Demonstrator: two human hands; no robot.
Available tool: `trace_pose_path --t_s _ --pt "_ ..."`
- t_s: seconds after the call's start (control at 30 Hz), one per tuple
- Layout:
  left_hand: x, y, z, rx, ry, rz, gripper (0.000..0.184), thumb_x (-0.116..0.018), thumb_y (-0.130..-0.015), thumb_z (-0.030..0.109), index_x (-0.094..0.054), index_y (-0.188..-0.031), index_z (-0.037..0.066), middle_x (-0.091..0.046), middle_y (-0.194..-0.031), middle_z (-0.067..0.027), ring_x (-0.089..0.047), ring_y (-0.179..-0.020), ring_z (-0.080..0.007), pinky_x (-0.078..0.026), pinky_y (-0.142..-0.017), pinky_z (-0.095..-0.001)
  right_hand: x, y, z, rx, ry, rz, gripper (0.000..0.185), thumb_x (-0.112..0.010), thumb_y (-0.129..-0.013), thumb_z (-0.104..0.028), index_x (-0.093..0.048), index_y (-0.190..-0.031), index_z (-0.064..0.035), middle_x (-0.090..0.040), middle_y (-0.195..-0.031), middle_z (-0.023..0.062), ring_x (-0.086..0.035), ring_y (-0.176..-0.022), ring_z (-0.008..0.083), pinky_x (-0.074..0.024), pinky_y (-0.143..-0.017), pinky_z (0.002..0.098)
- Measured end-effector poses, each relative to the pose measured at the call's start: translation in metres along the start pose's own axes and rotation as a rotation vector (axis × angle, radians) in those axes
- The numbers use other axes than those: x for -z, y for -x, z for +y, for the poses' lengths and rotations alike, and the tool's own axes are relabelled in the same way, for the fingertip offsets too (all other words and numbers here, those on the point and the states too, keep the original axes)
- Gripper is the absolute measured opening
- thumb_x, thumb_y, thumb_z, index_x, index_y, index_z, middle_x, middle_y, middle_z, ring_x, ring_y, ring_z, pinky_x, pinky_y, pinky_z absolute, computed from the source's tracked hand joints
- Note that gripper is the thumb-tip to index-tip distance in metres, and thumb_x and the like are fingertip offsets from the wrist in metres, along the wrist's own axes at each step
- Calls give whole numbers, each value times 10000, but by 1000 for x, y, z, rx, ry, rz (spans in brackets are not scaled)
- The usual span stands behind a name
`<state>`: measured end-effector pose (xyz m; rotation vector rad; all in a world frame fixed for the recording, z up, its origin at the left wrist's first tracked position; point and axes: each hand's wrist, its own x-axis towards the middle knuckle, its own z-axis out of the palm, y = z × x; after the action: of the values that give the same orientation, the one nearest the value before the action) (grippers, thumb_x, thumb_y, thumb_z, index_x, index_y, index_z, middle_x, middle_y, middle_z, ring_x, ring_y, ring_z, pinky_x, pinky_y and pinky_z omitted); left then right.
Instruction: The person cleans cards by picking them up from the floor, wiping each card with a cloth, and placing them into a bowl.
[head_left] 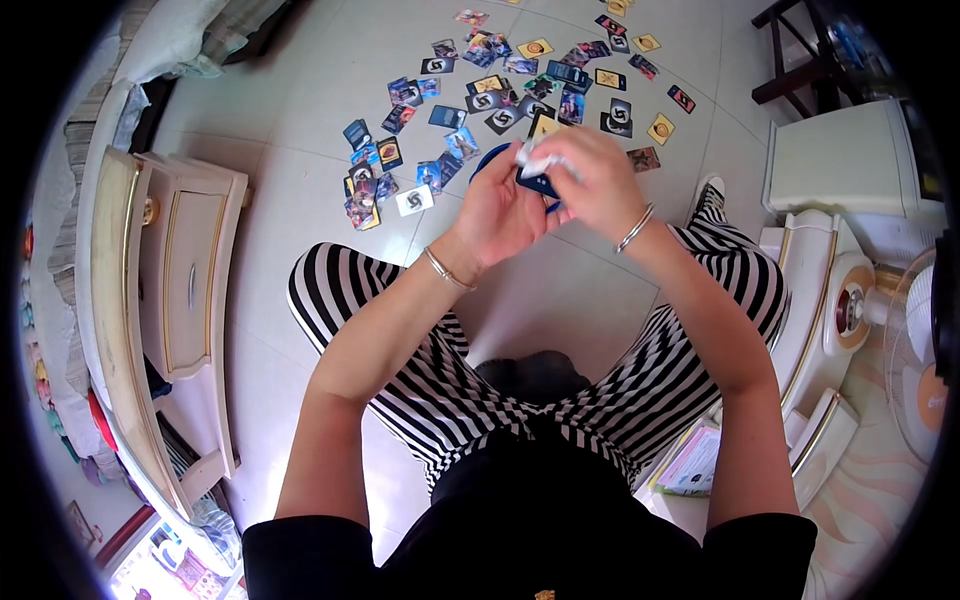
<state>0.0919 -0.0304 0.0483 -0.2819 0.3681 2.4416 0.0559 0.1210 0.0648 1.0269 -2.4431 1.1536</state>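
My left hand is turned palm up, its fingers curled around a dark blue card. Over that card, my right hand pinches a crumpled white tissue, pressed against or just above its face. Part of a blue round object shows behind my hands; most of it is hidden. A yellow card with a dark border lies just beyond my fingers. Many picture cards are scattered on the floor past my hands, among them a white card and a dark card with a round emblem.
My legs in striped trousers are bent on either side of the tiled floor. A cream drawer cabinet stands at the left. At the right are a pale box, a fan and a dark wooden stool.
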Motion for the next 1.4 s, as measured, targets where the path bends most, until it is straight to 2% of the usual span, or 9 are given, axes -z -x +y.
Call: trace_pose_path --t_s 0.1,0.17,0.37,0.47,0.77,0.97,1.13,1.2,1.4 --pt "8 -1 6 -18 58 20 432 -288 -968 394 -470 -1201 79 -542 -1188 -90 -517 -1103 -232 -396 -947 -462 -7 5 -8 147 -5 -87 196 -572 -703 9 -608 -853 -112 -607 -857 28 -572 -837 244 -438 -726 342" --pt "12 -1 4 23 126 -83 470 -289 -967 405 -445 -1232 50 -516 -1233 -120 -464 -1176 -258 -325 -1023 -447 -7 1 -1 116 27 -4 202 -567 -703 12 -607 -861 -107 -609 -859 34 -573 -824 247 -438 -723 343" --pt "-4 2 -4 -13 84 -12 453 -268 -973 405 -458 -1211 70 -533 -1208 -88 -509 -1119 -244 -376 -976 -438 -1 -8 11 -84 82 71 208 -556 -712 11 -604 -876 -107 -597 -899 55 -574 -807 260 -468 -705 357" --pt "4 3 2 27 71 19 439 -266 -975 398 -453 -1226 90 -525 -1225 -80 -507 -1120 -241 -386 -967 -452 -10 4 -6 154 26 -5 201 -560 -684 17 -600 -827 -118 -594 -854 31 -569 -797 247 -447 -693 381" --pt "8 -4 5 -69 -79 -84 455 -291 -970 392 -439 -1239 56 -525 -1230 -95 -511 -1122 -235 -390 -981 -421 3 -4 18 -47 123 48 158 -591 -695 -25 -603 -831 -105 -588 -845 43 -568 -810 256 -466 -691 361" --pt "7 -1 3 -87 -28 74 396 -307 -975 329 -445 -1211 42 -557 -1163 -106 -553 -1058 -205 -440 -929 -366 -3 18 -6 237 134 -124 207 -636 -657 -64 -590 -853 -110 -575 -851 25 -564 -829 234 -465 -717 345" --pt "5 -1 7 -101 -27 30 392 -333 -972 305 -432 -1223 21 -543 -1178 -137 -554 -1058 -236 -443 -932 -406 3 8 8 163 104 -37 157 -601 -690 -29 -587 -825 -110 -576 -844 30 -574 -827 231 -474 -703 342" --pt "2 1 7 -118 -46 24 394 -349 -969 299 -427 -1235 20 -534 -1194 -144 -553 -1058 -247 -436 -941 -429 10 0 17 -94 86 25 150 -576 -710 -13 -588 -831 -100 -578 -850 42 -577 -819 243 -481 -682 348" --pt "5 3 9 -181 -139 143 331 -346 -958 214 -440 -1189 -5 -546 -1159 -140 -557 -1059 -232 -472 -905 -417 0 -2 3 14 -24 15 148 -545 -748 -11 -594 -859 -95 -578 -839 48 -578 -799 244 -483 -658 351"
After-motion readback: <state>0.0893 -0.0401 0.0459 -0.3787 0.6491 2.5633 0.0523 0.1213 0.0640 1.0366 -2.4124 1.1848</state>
